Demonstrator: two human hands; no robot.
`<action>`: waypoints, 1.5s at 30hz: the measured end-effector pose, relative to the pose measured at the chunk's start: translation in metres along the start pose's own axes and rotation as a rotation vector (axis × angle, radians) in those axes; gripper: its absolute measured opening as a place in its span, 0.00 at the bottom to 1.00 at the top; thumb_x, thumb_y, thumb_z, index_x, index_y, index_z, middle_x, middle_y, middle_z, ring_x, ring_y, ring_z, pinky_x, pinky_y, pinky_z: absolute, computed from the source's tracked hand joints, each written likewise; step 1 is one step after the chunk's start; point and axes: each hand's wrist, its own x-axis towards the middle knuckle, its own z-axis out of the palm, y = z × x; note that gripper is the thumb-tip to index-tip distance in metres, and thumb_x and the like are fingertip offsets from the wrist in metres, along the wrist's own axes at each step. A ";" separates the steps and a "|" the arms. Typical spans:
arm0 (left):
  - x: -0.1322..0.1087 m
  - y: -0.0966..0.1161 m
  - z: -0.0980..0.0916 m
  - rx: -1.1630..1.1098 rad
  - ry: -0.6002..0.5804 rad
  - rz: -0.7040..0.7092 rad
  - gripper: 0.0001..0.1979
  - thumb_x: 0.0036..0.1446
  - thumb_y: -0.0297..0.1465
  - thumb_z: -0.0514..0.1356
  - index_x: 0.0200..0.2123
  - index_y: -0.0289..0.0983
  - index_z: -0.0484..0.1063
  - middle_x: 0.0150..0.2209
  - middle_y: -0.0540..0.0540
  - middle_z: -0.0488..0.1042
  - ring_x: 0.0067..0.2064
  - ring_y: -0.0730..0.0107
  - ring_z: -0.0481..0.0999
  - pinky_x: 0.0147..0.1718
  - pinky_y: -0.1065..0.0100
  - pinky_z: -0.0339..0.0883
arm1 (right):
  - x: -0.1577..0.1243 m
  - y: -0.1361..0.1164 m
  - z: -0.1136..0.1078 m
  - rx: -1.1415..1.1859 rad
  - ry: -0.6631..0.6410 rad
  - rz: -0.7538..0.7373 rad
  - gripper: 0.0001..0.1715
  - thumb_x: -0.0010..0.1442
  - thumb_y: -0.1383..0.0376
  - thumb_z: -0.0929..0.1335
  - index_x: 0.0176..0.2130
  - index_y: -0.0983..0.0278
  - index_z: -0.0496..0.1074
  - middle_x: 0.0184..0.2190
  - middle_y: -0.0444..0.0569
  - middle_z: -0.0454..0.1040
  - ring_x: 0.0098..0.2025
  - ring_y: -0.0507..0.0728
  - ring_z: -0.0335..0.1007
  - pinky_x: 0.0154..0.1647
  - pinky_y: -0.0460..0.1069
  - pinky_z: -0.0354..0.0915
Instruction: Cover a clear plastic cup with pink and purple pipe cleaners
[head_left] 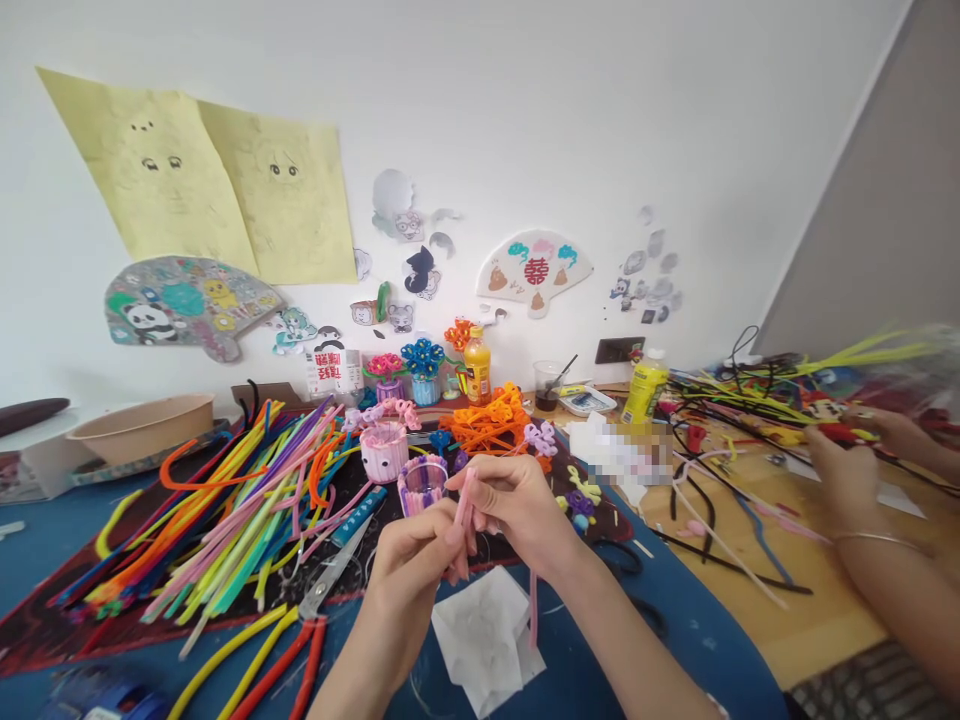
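Between my two hands is a pink pipe cleaner [466, 500], bent into a narrow loop near its upper end. My left hand [424, 548] pinches its lower part with thumb and fingers. My right hand [510, 505] grips the same piece near the top, its fingers curled. A pink length hangs down below my right wrist. Just behind my hands stands a small cup wrapped in purple and pink pipe cleaners [420, 488]. A pink cup with black eyes [384, 452] is a little further back. White paper [484, 635] lies on the blue table below my hands.
Loose coloured pipe cleaners [232, 510] spread across the left, beside scissors [337, 565] and pliers with red and yellow handles [300, 640]. Orange pieces [487, 425], bottles [477, 365] and pipe-cleaner flowers [424, 365] stand behind. At right, another person's hands [847, 470] hold a red piece.
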 end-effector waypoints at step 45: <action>0.004 -0.026 -0.005 1.855 0.414 0.914 0.09 0.63 0.26 0.56 0.44 0.29 0.72 0.30 0.44 0.79 0.28 0.65 0.78 0.25 0.65 0.66 | 0.000 0.012 0.007 -0.146 0.443 -0.006 0.20 0.48 0.51 0.76 0.23 0.67 0.79 0.16 0.42 0.65 0.20 0.48 0.55 0.21 0.45 0.51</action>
